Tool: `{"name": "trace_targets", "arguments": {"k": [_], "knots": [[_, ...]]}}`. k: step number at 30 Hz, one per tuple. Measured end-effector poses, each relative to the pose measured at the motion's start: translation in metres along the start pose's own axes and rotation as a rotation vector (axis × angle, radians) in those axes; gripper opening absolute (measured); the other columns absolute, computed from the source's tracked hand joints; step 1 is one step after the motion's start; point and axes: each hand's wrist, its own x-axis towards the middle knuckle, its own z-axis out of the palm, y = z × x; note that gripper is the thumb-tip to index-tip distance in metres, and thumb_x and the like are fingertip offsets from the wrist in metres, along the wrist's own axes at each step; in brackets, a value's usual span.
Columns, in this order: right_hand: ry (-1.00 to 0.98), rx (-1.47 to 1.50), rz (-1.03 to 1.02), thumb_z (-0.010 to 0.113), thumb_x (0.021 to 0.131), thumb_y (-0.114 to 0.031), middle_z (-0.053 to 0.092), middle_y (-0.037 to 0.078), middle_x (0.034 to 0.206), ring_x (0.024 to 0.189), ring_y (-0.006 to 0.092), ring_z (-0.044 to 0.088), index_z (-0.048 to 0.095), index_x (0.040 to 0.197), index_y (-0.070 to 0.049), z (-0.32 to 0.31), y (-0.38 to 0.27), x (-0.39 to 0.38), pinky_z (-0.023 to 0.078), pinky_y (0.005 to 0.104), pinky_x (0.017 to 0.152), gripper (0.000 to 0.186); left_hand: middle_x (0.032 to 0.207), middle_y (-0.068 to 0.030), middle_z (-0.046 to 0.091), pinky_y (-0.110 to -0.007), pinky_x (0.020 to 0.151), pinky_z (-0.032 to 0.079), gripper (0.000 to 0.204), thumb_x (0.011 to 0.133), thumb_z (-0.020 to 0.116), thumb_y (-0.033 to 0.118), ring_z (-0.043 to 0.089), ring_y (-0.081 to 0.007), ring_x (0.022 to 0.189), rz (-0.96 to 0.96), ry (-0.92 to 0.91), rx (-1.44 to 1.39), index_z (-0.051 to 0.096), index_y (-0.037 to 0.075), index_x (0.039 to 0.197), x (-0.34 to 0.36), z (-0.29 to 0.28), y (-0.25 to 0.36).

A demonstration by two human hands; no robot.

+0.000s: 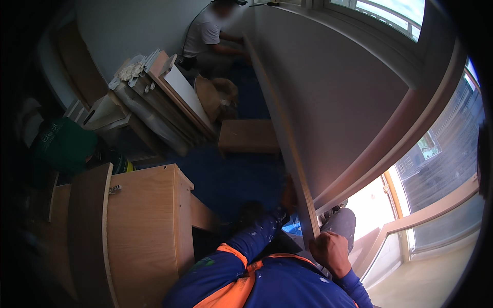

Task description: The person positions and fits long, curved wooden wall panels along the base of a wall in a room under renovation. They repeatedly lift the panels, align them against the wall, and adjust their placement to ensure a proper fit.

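Observation:
A long panel [334, 92] with a grey face and a pale wooden edge stands on its side, running from near me to the far wall. My right hand [329, 250] is closed around its near end, low on the wooden edge. My left hand [288, 195] lies in shadow against the left side of the same edge, a little farther along, and appears to hold it. At the far end a person in a white shirt [205, 36] crouches with a hand on the panel.
A light wooden cabinet [144, 226] stands at the lower left. Boards and wrapped panels [164, 102] lean in a stack at the back left, beside a wooden box [247, 136] on the blue floor covering [231, 174]. Large windows [441, 154] curve along the right.

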Motion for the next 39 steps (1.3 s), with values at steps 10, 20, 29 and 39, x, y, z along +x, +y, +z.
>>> {"name": "trace_targets", "arguments": {"k": [10, 20, 29, 39], "knots": [[-0.046, 0.058, -0.028, 0.074, 0.078, -0.031, 0.064, 0.018, 0.064, 0.059, 0.0366, 0.065, 0.070, 0.063, -0.002, -0.052, -0.003, 0.007, 0.052, 0.0451, 0.058, 0.032, 0.140, -0.0138, 0.062, -0.044, 0.103, 0.053, 0.084, 0.104, 0.031, 0.075, 0.065, -0.0248, 0.125, -0.004, 0.051, 0.158, 0.044, 0.010, 0.155, -0.039, 0.001, 0.045], [-0.026, 0.220, -0.055, 0.076, 0.076, -0.033, 0.065, 0.020, 0.066, 0.061, 0.0392, 0.066, 0.066, 0.065, 0.000, -0.055, 0.007, 0.035, 0.054, 0.0457, 0.062, 0.037, 0.151, -0.0256, 0.050, -0.049, 0.115, 0.042, 0.095, 0.097, 0.063, 0.062, 0.050, -0.0377, 0.141, 0.445, 0.566, 0.841, 0.030, 0.000, 0.160, -0.064, 0.000, 0.092], [-0.021, 0.275, -0.086, 0.073, 0.078, -0.035, 0.064, 0.025, 0.064, 0.063, 0.0439, 0.067, 0.071, 0.071, 0.003, -0.040, 0.000, 0.100, 0.055, 0.0486, 0.064, 0.038, 0.147, -0.0146, 0.052, -0.057, 0.116, 0.034, 0.082, 0.077, 0.088, 0.041, 0.046, -0.0380, 0.140, 0.479, 1.573, 1.886, 0.054, 0.011, 0.145, -0.240, 0.016, 0.269], [-0.009, 0.274, -0.117, 0.075, 0.077, -0.028, 0.063, 0.026, 0.063, 0.057, 0.0410, 0.066, 0.070, 0.074, 0.009, -0.057, -0.012, 0.161, 0.054, 0.0451, 0.059, 0.038, 0.148, -0.0186, 0.048, -0.065, 0.123, 0.025, 0.058, 0.080, 0.076, 0.002, 0.040, -0.0380, 0.144, 0.225, 1.461, 1.914, 0.060, 0.011, 0.135, -0.250, -0.017, 0.282]]}}
